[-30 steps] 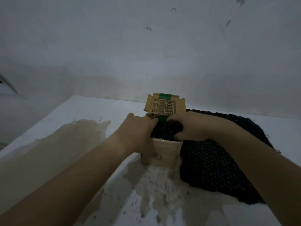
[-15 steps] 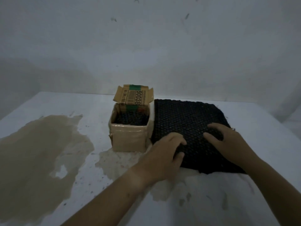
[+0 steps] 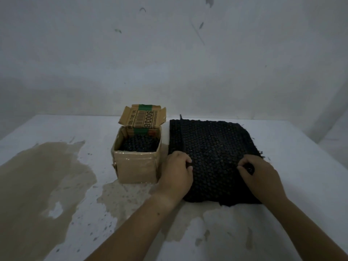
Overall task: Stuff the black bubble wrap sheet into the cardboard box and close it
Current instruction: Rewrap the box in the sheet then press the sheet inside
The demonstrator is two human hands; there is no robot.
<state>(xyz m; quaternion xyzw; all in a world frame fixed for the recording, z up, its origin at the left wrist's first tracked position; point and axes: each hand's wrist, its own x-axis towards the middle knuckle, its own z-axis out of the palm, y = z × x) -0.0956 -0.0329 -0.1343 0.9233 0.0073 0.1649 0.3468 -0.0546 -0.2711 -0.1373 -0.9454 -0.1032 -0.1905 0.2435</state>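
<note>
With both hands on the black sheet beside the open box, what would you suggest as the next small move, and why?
Probably bunch the black bubble wrap sheet up and lift it left toward the cardboard box. The left hand and right hand each pinch its near part, yet it lies flat beside the box, whose flap stands open.

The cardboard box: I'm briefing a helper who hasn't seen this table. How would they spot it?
Look at the white table with the brown stain. Left of the flat black sheet stands the cardboard box. It alone is tan and upright, its back flap raised, showing a green-striped barcode label.
</note>
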